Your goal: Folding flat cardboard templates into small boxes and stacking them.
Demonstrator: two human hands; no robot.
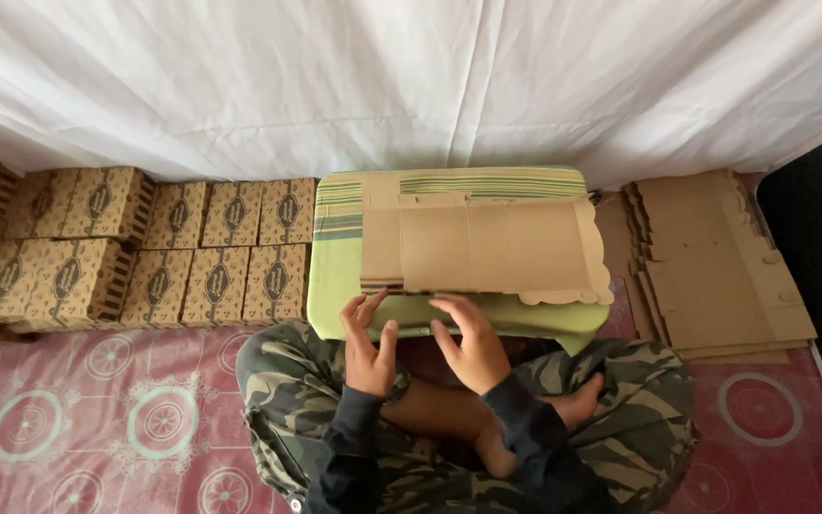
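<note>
white cloth hangs behind a green cushion (335,286) where a flat carton blank (478,247) lies, its near edge under the open left hand (368,347) and open right hand (468,343), best pressed evenly along the crease.

Dark navy long sleeves to the wrists, camouflage trousers in green and brown, bare feet

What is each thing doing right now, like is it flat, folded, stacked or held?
Cardboard sheet: unfolded, lying flat on the green striped cushion.
Left hand: open, fingertips at the sheet's near edge.
Right hand: open, fingers spread, touching the sheet's near edge.
Flat cardboard blanks: unfolded, stacked in a pile at the right.
Printed boxes: folded up, closed, set in rows at the left.
</note>
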